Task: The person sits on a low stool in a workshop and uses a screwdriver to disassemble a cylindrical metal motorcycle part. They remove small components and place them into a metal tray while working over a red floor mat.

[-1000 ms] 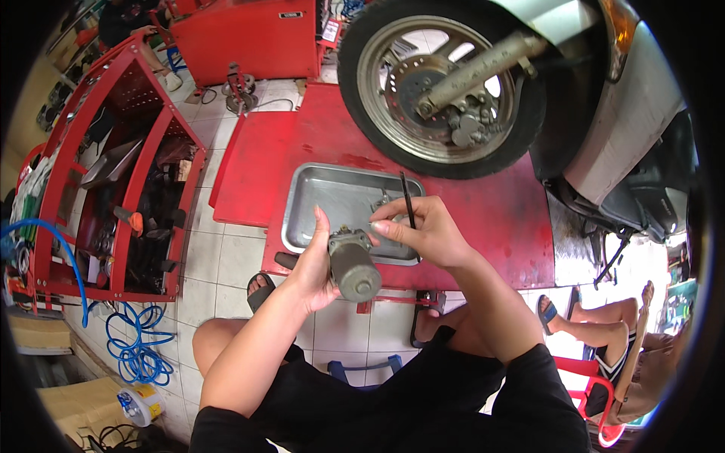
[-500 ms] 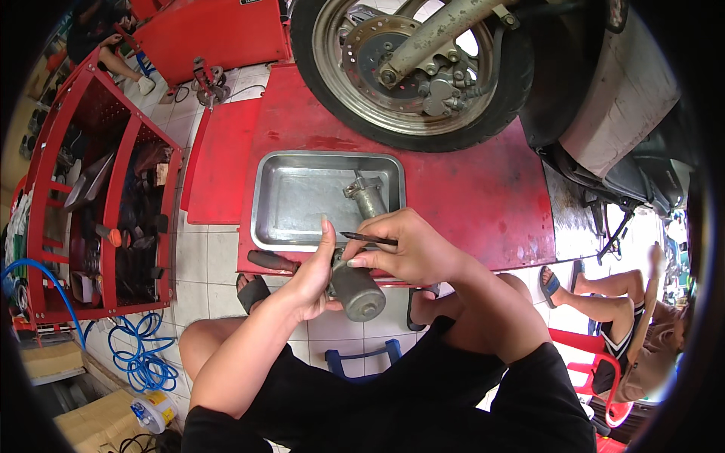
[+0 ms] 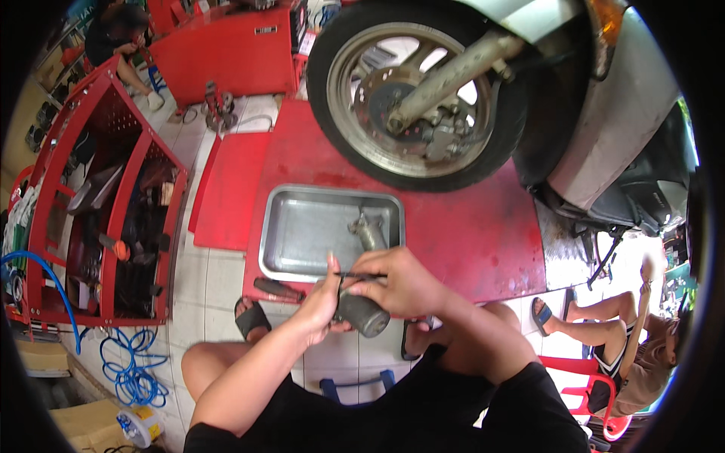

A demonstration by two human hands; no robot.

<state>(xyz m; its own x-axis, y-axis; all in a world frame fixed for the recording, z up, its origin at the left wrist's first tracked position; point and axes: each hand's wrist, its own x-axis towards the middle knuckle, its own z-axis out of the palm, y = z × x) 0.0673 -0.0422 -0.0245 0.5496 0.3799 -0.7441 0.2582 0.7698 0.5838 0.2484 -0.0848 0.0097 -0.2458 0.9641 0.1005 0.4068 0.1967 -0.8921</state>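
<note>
In my left hand (image 3: 321,303) I grip a dark grey cylindrical motor (image 3: 365,315), its round end tilted down and toward me. My right hand (image 3: 404,279) pinches a thin, dark, pointed tool (image 3: 364,275) at the motor's upper end; whether the tip touches it is hidden by my fingers. Just beyond the hands is a shallow metal tray (image 3: 266,230). Inside it, at the right, lies a metal part with a cylindrical body (image 3: 370,231), partly covered by my right hand. A dark-handled tool (image 3: 278,289) rests between the tray and the bench edge.
The red bench (image 3: 468,241) bears a scooter's front wheel (image 3: 325,113). At the left stands a red tool cart (image 3: 121,170), with a coiled blue hose (image 3: 134,370) below. A blue stool (image 3: 355,386) is between my legs. Another person (image 3: 642,355) sits at the right, beside a red chair (image 3: 574,370).
The view has tilted upward, so the bench, tray and wheel appear lower. Both hands keep hold of the motor and the pointed tool, with the tool now partly covered by my fingers.
</note>
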